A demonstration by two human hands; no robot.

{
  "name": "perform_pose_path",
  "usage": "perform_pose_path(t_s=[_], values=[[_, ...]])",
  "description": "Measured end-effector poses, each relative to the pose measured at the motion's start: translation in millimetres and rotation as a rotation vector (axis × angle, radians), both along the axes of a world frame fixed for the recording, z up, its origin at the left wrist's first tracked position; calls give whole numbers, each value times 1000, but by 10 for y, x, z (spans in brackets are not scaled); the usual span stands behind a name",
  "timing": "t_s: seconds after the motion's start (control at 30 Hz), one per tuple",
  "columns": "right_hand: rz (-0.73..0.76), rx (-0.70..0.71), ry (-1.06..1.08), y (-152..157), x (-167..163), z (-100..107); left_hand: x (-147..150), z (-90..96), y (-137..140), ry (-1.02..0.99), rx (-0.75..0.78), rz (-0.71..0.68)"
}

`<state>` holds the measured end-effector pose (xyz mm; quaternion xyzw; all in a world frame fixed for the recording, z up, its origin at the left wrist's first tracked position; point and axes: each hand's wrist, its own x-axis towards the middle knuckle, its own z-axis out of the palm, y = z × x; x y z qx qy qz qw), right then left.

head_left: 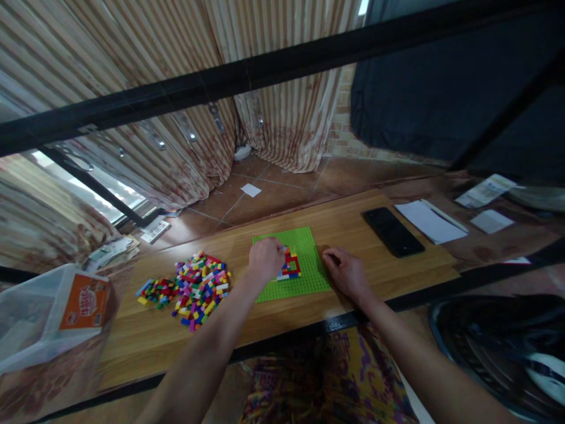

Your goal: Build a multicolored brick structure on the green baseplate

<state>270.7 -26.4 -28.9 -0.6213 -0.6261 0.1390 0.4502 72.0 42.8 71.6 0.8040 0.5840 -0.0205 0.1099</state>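
A green studded baseplate (pixel 311 253) lies on the wooden board, bearing a small build of red, blue, yellow and white toy bricks (pixel 292 266). My left hand (pixel 266 259) is over the left part of the plate, fingers closed and bent down at the build's left side. Whatever those fingers hold, if anything, is hidden behind the hand. Beside the plate's right edge my right hand (pixel 346 272) rests on the board with its fingers loosely curled in, and no object shows in it. To the left spreads a large pile of loose coloured bricks (pixel 203 288).
A smaller brick heap (pixel 158 292) adjoins the large one. At far left stands a clear plastic box (pixel 42 321) with an orange label. A black phone (pixel 392 231) and white paper with a pen (pixel 430 221) lie right. A dark metal bar (pixel 247 76) crosses beyond the board (pixel 247 318).
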Motion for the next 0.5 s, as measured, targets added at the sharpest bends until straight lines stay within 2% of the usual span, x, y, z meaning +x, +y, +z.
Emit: perform_pose_path(t_s=[0.1,0.27,0.5], values=[[-5,9,4,0,-2,1,-7,16,25,-112,-102,117],[-8,3,2,4,2,3,31,-15,33,-128,-164,107],[-12,7,23,3,-4,5,86,-71,49,-80,-168,139]])
